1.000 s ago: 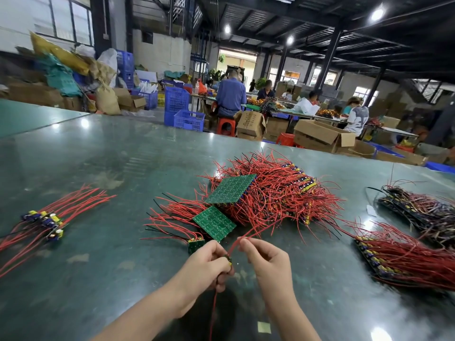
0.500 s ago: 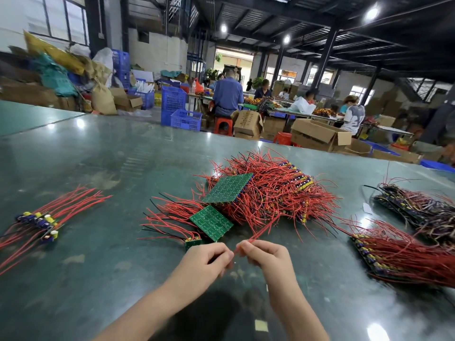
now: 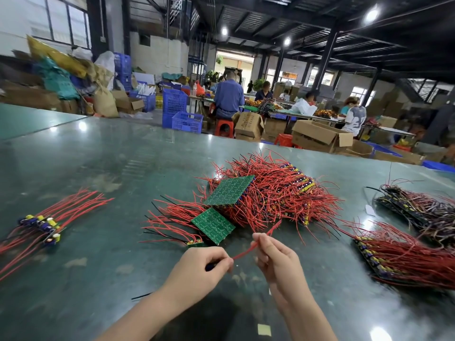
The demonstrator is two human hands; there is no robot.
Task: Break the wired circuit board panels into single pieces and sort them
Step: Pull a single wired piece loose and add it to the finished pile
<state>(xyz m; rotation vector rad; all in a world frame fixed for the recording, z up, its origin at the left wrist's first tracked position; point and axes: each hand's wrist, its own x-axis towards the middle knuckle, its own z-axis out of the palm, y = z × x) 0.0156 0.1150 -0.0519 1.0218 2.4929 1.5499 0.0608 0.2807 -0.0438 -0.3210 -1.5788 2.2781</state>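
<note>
left hand (image 3: pixel 197 269) & right hand (image 3: pixel 275 257) each pinched a red wire (image 3: pixel 256 242) above the counter (image 3: pixel 98 156), nr green boards (image 3: pixel 213 225).

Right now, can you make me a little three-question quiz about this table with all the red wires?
1. True or false: both hands, the left hand and the right hand, pinch the same red wire.
2. How many green boards lie with their flat, bare side up by the big wire pile? A) one B) two C) five
3. Fill in: the small row of single pieces lies to the person's ____ on the table.

Key:
1. True.
2. B: an upper green board and a lower green board.
3. Left.
</note>
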